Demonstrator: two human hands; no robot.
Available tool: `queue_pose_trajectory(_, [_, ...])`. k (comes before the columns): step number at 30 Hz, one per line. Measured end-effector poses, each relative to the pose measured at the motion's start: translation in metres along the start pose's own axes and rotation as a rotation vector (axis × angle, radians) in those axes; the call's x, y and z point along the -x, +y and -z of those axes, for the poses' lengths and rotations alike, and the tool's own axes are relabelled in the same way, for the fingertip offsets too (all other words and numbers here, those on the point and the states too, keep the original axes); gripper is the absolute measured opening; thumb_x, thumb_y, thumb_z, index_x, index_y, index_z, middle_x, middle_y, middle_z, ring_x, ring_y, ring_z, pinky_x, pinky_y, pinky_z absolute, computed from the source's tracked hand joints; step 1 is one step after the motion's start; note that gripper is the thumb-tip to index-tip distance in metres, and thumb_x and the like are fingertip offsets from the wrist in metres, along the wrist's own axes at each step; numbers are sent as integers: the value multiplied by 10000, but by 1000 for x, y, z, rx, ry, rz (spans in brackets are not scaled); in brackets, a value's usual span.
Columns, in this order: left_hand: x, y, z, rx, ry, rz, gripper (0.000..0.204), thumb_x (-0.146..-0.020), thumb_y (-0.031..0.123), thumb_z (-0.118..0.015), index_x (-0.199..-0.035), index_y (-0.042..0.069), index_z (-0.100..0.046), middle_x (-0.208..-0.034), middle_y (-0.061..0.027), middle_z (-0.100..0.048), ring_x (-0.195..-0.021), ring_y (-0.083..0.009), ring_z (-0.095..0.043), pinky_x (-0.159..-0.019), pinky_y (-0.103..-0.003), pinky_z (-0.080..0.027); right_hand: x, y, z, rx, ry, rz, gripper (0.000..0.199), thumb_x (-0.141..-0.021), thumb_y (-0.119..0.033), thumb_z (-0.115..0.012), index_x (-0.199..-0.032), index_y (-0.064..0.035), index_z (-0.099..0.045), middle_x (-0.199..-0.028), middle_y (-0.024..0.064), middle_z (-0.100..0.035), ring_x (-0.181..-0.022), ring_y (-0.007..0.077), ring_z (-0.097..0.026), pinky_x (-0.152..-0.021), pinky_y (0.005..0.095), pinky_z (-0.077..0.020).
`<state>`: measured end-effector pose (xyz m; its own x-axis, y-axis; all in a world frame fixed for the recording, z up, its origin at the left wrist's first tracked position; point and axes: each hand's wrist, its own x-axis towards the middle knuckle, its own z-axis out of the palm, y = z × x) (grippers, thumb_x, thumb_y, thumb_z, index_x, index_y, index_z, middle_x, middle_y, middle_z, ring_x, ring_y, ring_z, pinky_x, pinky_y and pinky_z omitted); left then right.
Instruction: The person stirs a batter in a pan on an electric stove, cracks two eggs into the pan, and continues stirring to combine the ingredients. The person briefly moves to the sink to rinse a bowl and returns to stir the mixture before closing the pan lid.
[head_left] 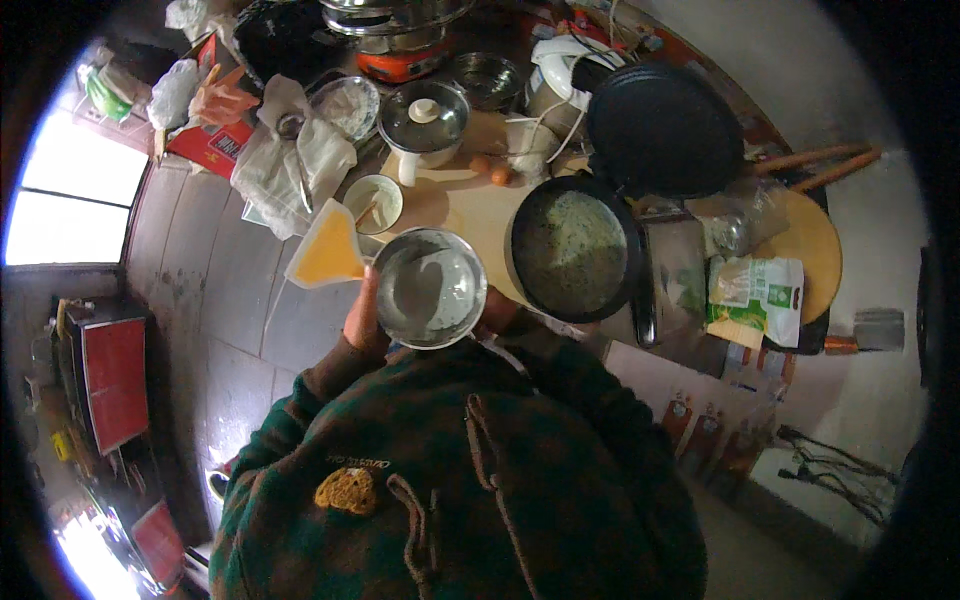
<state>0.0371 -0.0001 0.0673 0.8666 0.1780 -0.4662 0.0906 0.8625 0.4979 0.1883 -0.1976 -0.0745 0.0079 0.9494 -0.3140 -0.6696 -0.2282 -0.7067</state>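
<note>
Both forearms rise from the lower edge in dark green plaid sleeves and bend in toward the chest, so the hands sit close together just ahead of the body. The left hand (362, 318) is raised, its fingers curled up in a grip. The right hand (497, 312) shows only partly, closed in its grip just right of the left.
</note>
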Motion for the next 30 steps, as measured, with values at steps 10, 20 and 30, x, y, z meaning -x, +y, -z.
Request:
queue_pose_trajectory(10, [66,22,45,56,213,-341,605,-942,490,-287,-1305,12,-358,-1263,-151,-469,-1134,-262,-478,-972,-387,-382,-108,-150,117,2032,813,-253,295,-883,-258,-420,-1070,-99,-584,-1105,130,-510,-1033,329,-488,-891,449,-419])
queue_pose_trajectory(20, [83,15,57,-354,419,-561,548,-948,446,-335,-1257,0,-413,-1191,-142,-518,-1075,-228,-512,-932,-343,-410,-121,-150,145,2048,783,-345,274,-852,-223,-476,-1095,-127,-559,-1098,146,-554,-968,310,-558,-820,420,-465])
queue_pose_trajectory(30, [10,17,36,-265,458,-120,560,-907,460,-454,-1210,-11,-458,-1071,-112,-573,-985,-172,-537,-783,-276,-455,16,-123,-49,-168,604,304,340,-871,-246,-519,-1128,-27,-479,-928,101,-557,-755,225,-541,-654,323,-459])
